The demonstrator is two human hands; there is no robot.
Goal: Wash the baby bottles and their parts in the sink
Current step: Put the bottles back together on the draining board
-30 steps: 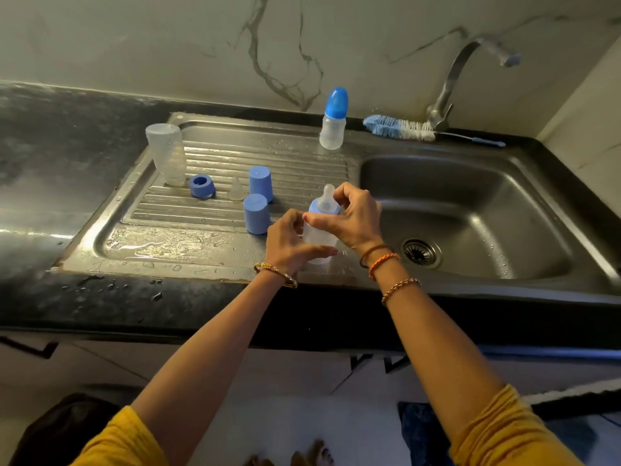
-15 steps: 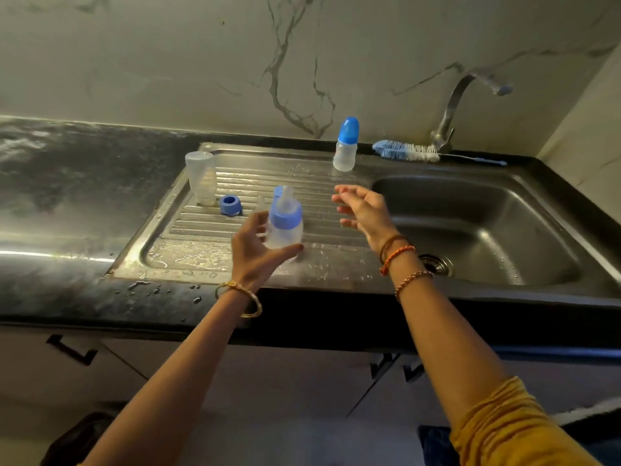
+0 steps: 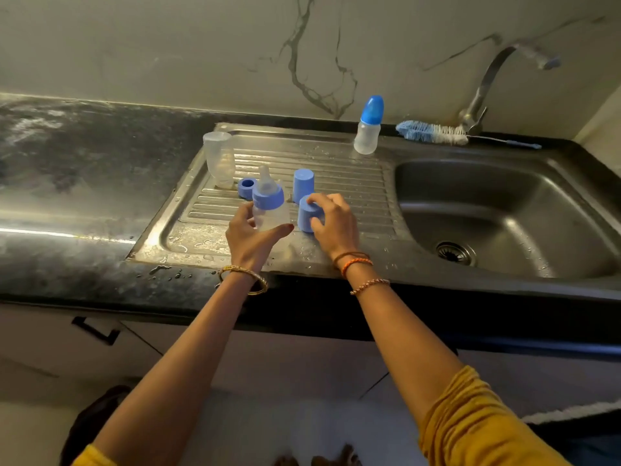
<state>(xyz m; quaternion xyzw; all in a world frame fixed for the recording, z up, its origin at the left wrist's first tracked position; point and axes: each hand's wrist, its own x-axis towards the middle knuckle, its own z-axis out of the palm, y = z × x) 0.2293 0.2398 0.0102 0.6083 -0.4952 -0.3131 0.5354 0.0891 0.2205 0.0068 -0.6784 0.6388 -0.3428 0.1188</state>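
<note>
**Left end of the drainboard is crowded**

On the drainboard (image 3: 336, 183) the upturned clear bottle (image 3: 219, 159), the blue ring (image 3: 247, 187) and two blue caps (image 3: 303, 186) (image 3: 311, 213) stand close together near its left edge. Both hands, the left hand (image 3: 250, 238) and the right hand (image 3: 332, 223), are among them. The capped bottle (image 3: 369, 127) stands at the back edge and the brush (image 3: 431, 132) lies by the tap. The ribbed part toward the basin (image 3: 497, 210) is free.

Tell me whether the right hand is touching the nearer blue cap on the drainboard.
Touching. The head view shows the right hand with fingers curled round the nearer blue cap, thumb and fingertips against its sides.
</note>
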